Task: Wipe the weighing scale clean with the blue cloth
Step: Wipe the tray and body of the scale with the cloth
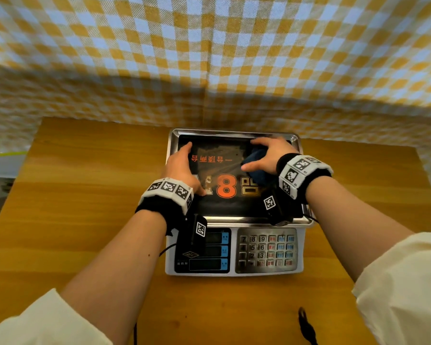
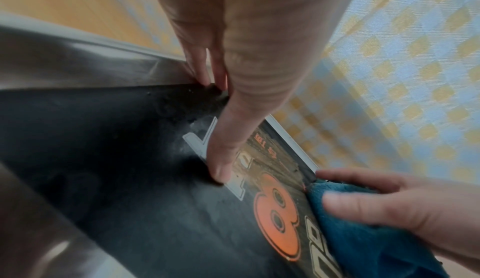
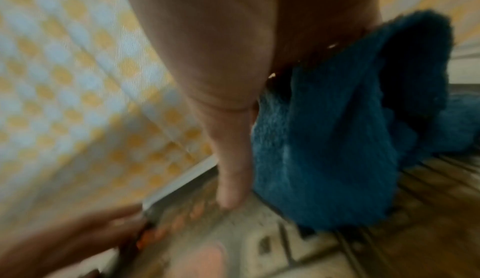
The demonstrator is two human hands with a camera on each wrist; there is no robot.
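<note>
The weighing scale stands mid-table, its steel pan covered by a black printed film with an orange 8. My left hand lies on the pan's left side with straight fingers at the rim; in the left wrist view its thumb presses on the film. My right hand grips the bunched blue cloth and holds it down on the right part of the pan. The left wrist view shows the cloth pinched under thumb and fingers. The right wrist view is blurred and shows the cloth under the palm.
The scale's keypad and displays face me, below the pan. A wooden table extends on both sides of the scale. A yellow-and-blue checked fabric hangs behind it. A black strap lies near the table's front edge.
</note>
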